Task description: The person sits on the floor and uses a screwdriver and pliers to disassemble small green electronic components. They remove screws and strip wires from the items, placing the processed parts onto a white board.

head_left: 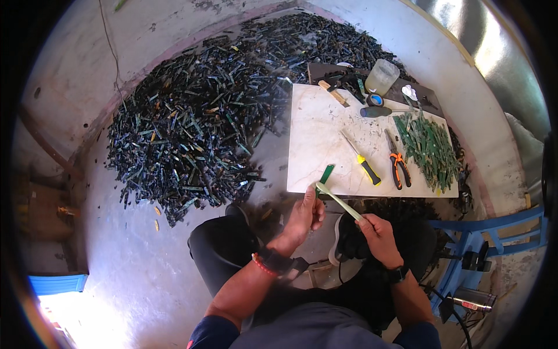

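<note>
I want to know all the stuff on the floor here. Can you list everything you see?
Pile of thin dark and green circuit strips: too many to count, floor, left of slab.
White marble slab: one, ahead of the knees.
Yellow-handled screwdriver: one, on slab.
Orange-handled pliers: one, on slab.
Heap of green strips: many, slab's right side.
Clear plastic jar: one, behind slab.
Blue metal frame: one, right.
Pale green strip: one, held between both hands.
Left hand: grips strip's far end.
Right hand: grips its near end.
</note>
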Available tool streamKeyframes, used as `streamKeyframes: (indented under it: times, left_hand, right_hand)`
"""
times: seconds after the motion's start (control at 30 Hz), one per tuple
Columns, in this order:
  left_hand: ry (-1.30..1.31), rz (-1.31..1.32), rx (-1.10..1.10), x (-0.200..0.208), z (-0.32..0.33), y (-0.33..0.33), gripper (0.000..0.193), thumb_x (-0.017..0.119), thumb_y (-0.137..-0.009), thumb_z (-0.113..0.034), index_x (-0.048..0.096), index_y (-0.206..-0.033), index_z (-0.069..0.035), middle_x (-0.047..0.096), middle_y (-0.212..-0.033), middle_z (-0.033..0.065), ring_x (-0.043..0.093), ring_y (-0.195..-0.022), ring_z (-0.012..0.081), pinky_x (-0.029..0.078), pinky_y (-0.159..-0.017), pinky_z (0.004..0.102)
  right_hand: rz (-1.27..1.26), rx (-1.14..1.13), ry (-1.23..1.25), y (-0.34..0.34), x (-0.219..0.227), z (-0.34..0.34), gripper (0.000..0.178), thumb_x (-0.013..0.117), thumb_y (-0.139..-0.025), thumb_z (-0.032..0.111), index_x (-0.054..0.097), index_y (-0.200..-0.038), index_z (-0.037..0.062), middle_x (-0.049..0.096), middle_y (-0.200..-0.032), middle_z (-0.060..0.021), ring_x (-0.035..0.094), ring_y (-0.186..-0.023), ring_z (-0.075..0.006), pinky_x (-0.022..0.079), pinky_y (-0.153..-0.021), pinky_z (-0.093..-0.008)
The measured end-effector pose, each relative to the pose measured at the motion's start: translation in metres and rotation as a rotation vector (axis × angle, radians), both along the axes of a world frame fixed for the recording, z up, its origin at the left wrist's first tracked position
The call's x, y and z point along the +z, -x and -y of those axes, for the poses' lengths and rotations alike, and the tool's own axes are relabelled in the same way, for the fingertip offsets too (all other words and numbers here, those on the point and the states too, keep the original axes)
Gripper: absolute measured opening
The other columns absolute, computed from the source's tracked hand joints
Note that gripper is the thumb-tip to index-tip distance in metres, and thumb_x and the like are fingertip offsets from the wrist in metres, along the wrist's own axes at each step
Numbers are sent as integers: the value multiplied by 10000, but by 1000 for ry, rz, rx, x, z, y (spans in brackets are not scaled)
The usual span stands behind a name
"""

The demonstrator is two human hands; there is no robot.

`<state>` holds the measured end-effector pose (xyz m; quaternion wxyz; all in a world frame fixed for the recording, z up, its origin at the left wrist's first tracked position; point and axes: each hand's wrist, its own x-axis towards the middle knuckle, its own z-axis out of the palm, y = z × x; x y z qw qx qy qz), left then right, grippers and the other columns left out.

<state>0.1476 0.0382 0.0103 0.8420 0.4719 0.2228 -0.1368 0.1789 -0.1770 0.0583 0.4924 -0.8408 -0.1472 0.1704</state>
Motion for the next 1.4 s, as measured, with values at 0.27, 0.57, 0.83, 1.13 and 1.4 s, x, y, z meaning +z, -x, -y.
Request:
streamKeyframes:
  times: [0.27,0.57,0.83,1.13,1.4]
  left_hand:
    - [-31,53,-8,3,0,1,629,286,-937,-647,426,-677,-91,446,-575,49,390,-465,135,296,-442,260]
    - [14,51,0,-3,-1,0,609,307,-950,-617,424,-674,-87,441,-568,50,388,-465,128,309,-443,262]
    - [-113,116,-11,2,-1,2,600,303,-968,-582,429,-671,-76,456,-570,56,400,-471,128,314,-449,265]
    - [-145,113,-1,3,0,2,601,317,-964,-584,433,-672,-73,455,-569,51,394,-472,119,309,-452,260]
    - [-128,77,12,9,-3,3,582,337,-959,-584,432,-678,-83,451,-579,44,395,-472,122,298,-445,261]
  right_hand:
    - [43,-12,-13,-9,-12,-1,227,544,-947,178,639,-911,-24,522,-647,19,440,-593,-42,358,-531,-218]
    - [-132,-93,-135,-7,-12,-2,241,540,-954,221,646,-904,10,436,-611,72,330,-490,-1,254,-432,-194]
    - [51,-94,-24,-9,-3,-4,257,543,-946,200,637,-886,-32,472,-628,28,392,-594,-36,327,-528,-223]
    - [85,-109,-37,-13,-4,0,233,542,-943,175,632,-921,-39,510,-647,2,411,-601,-53,361,-536,-234]
    - [62,-103,-42,-19,1,-2,223,556,-931,165,621,-874,-41,470,-620,-2,401,-590,-56,337,-512,-248]
